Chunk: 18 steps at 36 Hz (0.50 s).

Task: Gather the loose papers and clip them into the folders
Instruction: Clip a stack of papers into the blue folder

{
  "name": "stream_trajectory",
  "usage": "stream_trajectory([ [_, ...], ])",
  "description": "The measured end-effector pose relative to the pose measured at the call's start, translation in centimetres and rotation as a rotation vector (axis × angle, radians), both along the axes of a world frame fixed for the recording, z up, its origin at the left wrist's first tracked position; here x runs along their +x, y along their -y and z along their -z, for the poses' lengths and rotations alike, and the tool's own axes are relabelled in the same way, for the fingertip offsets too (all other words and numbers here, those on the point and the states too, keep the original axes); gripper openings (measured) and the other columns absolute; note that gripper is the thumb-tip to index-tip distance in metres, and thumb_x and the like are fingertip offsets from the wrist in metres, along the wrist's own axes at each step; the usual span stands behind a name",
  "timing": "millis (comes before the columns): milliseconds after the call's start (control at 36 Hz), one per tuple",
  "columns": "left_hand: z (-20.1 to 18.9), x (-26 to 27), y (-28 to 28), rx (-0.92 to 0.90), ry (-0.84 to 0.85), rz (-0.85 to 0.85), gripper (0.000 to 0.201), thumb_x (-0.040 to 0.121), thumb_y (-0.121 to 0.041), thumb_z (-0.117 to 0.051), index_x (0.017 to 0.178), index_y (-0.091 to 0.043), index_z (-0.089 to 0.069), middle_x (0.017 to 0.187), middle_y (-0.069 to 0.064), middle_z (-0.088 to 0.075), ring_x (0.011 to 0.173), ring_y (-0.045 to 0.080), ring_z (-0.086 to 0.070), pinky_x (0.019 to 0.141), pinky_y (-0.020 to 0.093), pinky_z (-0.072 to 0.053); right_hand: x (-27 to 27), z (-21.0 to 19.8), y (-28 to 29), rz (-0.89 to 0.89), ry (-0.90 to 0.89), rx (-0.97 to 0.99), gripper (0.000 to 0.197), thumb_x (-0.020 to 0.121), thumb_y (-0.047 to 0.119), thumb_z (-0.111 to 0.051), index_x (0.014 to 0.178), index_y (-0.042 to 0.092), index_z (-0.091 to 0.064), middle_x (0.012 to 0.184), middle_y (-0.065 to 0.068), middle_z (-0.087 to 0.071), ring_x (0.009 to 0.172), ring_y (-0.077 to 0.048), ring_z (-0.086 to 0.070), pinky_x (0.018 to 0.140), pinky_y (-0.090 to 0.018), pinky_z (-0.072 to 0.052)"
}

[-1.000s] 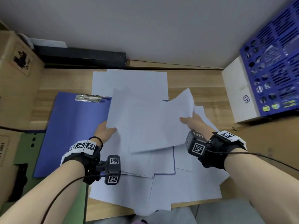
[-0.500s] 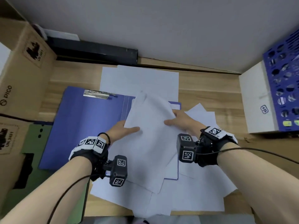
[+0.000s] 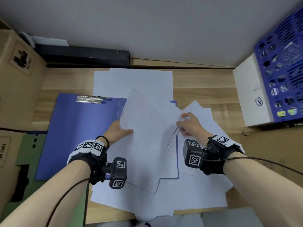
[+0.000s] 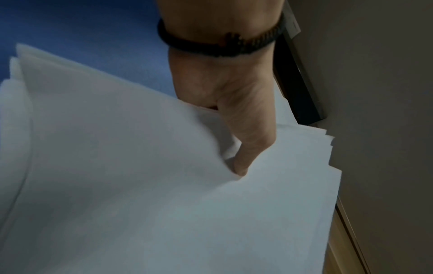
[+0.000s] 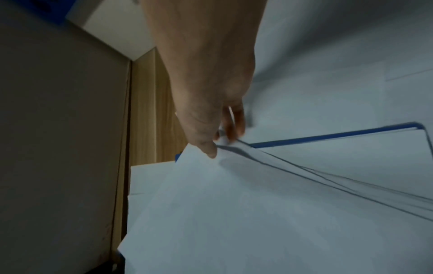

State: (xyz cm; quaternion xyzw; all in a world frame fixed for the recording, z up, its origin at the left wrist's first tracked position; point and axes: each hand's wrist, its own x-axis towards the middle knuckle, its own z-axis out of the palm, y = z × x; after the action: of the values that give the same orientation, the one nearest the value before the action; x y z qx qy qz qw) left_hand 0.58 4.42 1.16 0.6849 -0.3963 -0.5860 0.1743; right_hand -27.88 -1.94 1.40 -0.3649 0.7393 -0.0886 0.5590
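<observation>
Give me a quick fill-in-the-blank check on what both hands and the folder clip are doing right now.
1. The left hand pinches the ____ edge of the raised paper stack.
2. The right hand grips the stack's ____ edge.
3. The metal clip on the blue folder holds ____ paper.
4. The blue crate sits on a ____ box.

Missing words: left; right; no; white
</observation>
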Motion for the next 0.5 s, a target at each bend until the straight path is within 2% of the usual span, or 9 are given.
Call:
stream_trajectory([
  [28,0.0,0.0,0.0,0.005,-0.007,-0.002,0.039,0.087,-0.015,-0.068,0.124,-0.017,-0.057,0.118,0.000,-0.066,0.107,0.019,-0.063,0.089,0.032,-0.049,-0.1,0.0,-0.4,0.026,0.035,0.050,0.035,0.087,0.011,-0.062,0.117,0.019,-0.045,0.078,-0.010,-0.056,0.047,-0.017,-0.051,0.044,-0.023,-0.042],
  [56,0.1,0.0,0.0,0.010,-0.014,0.000,0.041,0.086,-0.014,-0.069,0.125,-0.016,-0.057,0.118,0.001,-0.066,0.108,0.020,-0.063,0.090,0.033,-0.049,-0.1,0.1,-0.8,0.041,0.068,0.093,0.034,0.088,0.011,-0.062,0.117,0.019,-0.045,0.085,-0.011,-0.056,0.049,-0.019,-0.055,0.042,-0.023,-0.045],
  [111,0.0,-0.1,-0.1,0.019,-0.013,0.022,0.049,0.083,-0.013,-0.073,0.129,-0.015,-0.054,0.120,0.003,-0.065,0.109,0.022,-0.062,0.095,0.038,-0.049,-0.1,0.1,-1.6,0.035,0.108,0.147,0.037,0.090,0.013,-0.063,0.121,0.014,-0.044,0.107,-0.015,-0.054,0.073,-0.026,-0.062,0.042,-0.023,-0.051],
  [167,0.1,-0.2,-0.2,0.017,-0.011,0.044,0.055,0.081,-0.011,-0.074,0.130,-0.016,-0.051,0.120,0.002,-0.063,0.110,0.023,-0.061,0.092,0.036,-0.050,0.0,0.4,-2.5,0.047,0.138,0.182,0.047,0.091,0.015,-0.064,0.130,0.010,-0.039,0.112,-0.017,-0.054,0.087,-0.030,-0.062,0.046,-0.025,-0.054],
  [250,-0.1,-0.5,-0.5,-0.016,-0.007,0.043,0.050,0.083,-0.005,-0.071,0.127,-0.015,-0.051,0.116,0.002,-0.063,0.104,0.021,-0.060,0.072,0.019,-0.048,0.1,0.7,-3.7,0.079,0.147,0.196,0.047,0.091,0.019,-0.063,0.128,0.019,-0.034,0.107,-0.013,-0.052,0.086,-0.030,-0.064,0.070,-0.038,-0.059],
  [306,-0.3,-0.6,-0.7,-0.042,-0.013,0.025,0.044,0.084,-0.003,-0.069,0.123,-0.015,-0.054,0.110,0.001,-0.065,0.096,0.017,-0.063,0.067,0.015,-0.046,0.1,0.8,-4.3,0.107,0.140,0.164,0.044,0.091,0.021,-0.062,0.122,0.023,-0.031,0.113,-0.008,-0.046,0.083,-0.030,-0.066,0.082,-0.045,-0.056],
  [361,-0.6,-0.7,-0.8,-0.062,-0.031,0.013,0.036,0.085,-0.004,-0.068,0.117,-0.016,-0.056,0.100,-0.005,-0.066,0.087,0.010,-0.064,0.065,0.015,-0.047,0.1,0.6,-4.9,0.165,0.146,0.108,0.044,0.092,0.022,-0.061,0.123,0.023,-0.030,0.102,-0.001,-0.045,0.078,-0.027,-0.064,0.074,-0.042,-0.057],
  [444,-1.4,-0.5,-0.7,-0.107,-0.058,-0.038,0.031,0.086,-0.007,-0.069,0.114,-0.017,-0.057,0.095,-0.012,-0.065,0.084,0.007,-0.063,0.064,0.016,-0.047,0.0,-0.1,-5.5,0.187,0.185,0.081,0.046,0.090,0.031,-0.064,0.123,0.018,-0.034,0.087,-0.001,-0.052,0.065,-0.016,-0.060,0.051,-0.026,-0.052],
  [500,-2.1,-0.4,-0.4,-0.137,-0.079,-0.074,0.035,0.084,-0.011,-0.071,0.117,-0.015,-0.059,0.099,-0.010,-0.067,0.085,0.003,-0.064,0.065,0.015,-0.048,-0.1,-0.8,-5.6,0.139,0.215,0.072,0.045,0.087,0.039,-0.066,0.121,0.015,-0.046,0.090,-0.002,-0.060,0.068,-0.012,-0.061,0.051,-0.022,-0.049],
])
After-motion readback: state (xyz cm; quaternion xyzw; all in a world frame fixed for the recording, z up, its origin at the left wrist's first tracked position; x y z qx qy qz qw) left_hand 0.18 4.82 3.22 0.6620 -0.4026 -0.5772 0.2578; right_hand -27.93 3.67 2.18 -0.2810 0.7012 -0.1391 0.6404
